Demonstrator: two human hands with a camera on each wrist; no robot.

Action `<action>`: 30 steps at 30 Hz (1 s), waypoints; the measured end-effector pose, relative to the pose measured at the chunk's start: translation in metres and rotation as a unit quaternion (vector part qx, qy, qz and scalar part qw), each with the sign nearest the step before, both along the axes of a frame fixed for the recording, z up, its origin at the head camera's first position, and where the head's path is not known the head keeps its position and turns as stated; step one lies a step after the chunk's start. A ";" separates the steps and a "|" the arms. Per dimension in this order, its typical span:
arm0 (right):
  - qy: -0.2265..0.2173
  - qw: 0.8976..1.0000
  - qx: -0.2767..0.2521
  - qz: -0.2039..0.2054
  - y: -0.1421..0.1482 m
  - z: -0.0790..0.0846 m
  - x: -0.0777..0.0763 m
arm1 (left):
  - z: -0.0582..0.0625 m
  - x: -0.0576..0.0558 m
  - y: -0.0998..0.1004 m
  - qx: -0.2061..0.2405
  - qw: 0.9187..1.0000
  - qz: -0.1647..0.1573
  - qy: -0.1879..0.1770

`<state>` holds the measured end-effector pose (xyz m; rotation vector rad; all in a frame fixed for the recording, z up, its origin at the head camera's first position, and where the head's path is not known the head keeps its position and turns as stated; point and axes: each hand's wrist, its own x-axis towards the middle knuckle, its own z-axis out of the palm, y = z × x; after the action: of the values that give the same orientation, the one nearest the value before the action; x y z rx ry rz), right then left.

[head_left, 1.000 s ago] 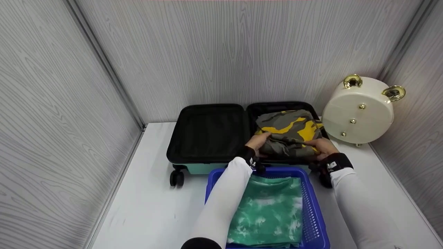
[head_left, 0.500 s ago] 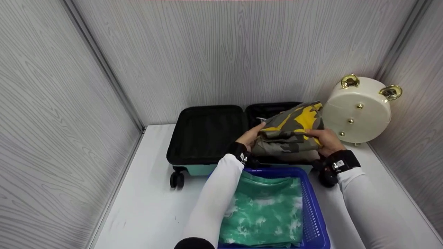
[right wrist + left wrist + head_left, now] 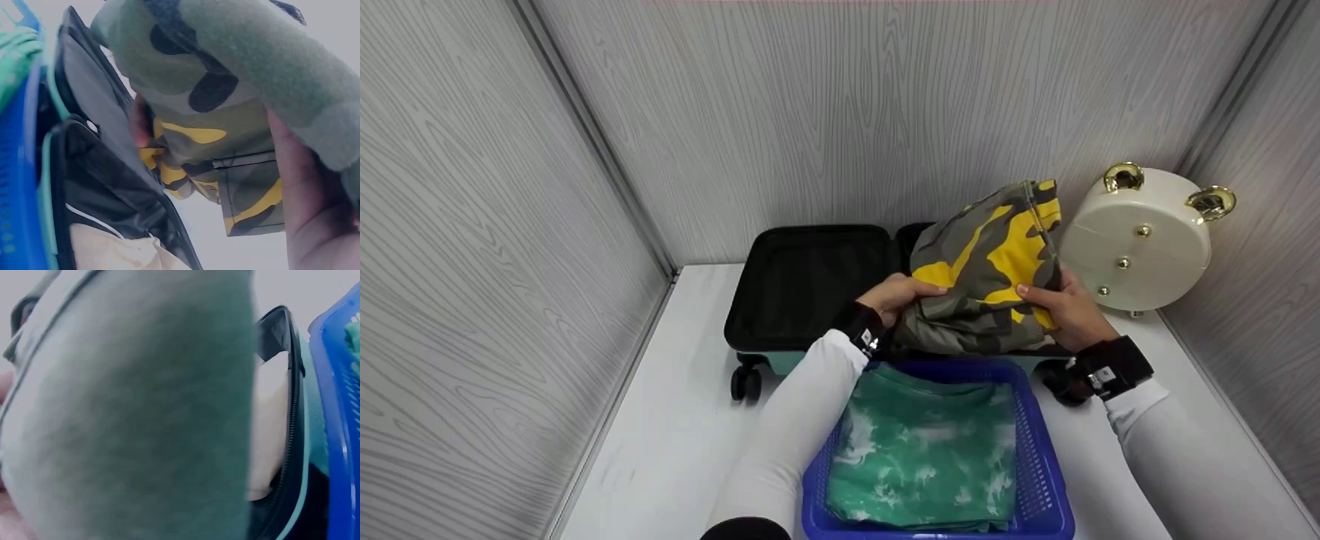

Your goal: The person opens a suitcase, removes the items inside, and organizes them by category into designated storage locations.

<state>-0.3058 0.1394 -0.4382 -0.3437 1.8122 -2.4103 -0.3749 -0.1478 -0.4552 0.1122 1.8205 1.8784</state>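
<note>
A folded camouflage garment [image 3: 997, 247] in grey, brown and yellow is raised over the right half of an open suitcase [image 3: 810, 292], tilted with its far end up. My left hand [image 3: 891, 294] grips its left side, thumb on top. On the right side, my right hand [image 3: 1072, 311] holds it the same way, thumb over a yellow patch. Its cloth fills much of the left wrist view, and a pocket-like flap hangs down in the right wrist view. Beneath it, beige cloth [image 3: 118, 250] lies in the black-lined suitcase half.
A blue plastic basket [image 3: 1057, 495] holding a folded green-and-white cloth [image 3: 922, 450] stands in front of the suitcase. At the back right is a round cream case [image 3: 1140, 255] with gold ear-shaped rings. Grey wood-grain panels [image 3: 840, 112] enclose the white table [image 3: 660, 450].
Both hands have lifted the camouflage garment out of the suitcase's right half, its far end rising and tilting toward the back wall. The basket and round case stay put.
</note>
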 end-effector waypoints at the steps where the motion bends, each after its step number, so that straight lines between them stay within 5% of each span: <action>1: 0.005 1.000 0.003 0.006 -0.001 -0.001 0.005 | 0.001 0.004 -0.003 0.001 1.000 -0.002 -0.002; 9: 0.030 0.997 0.058 0.028 -0.003 -0.004 0.042 | 0.008 0.042 -0.031 0.038 0.999 -0.011 -0.006; 15: 0.035 0.987 0.097 0.121 0.003 -0.010 0.061 | 0.003 0.082 -0.059 0.035 0.998 -0.049 0.029; 21: -0.050 0.966 0.080 0.240 0.001 -0.020 0.076 | -0.008 0.115 -0.078 -0.021 0.995 -0.090 0.041; 25: -0.109 0.952 0.082 0.274 -0.006 -0.028 0.082 | -0.020 0.130 -0.088 -0.047 0.990 -0.131 0.026; 30: -0.141 0.938 0.117 0.295 -0.010 -0.044 0.087 | -0.037 0.136 -0.102 -0.095 0.982 -0.165 0.003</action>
<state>-0.2191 0.1296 -0.4826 -0.4173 1.5598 -1.7197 -0.2393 -0.2500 -0.4923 0.3298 1.8453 1.4718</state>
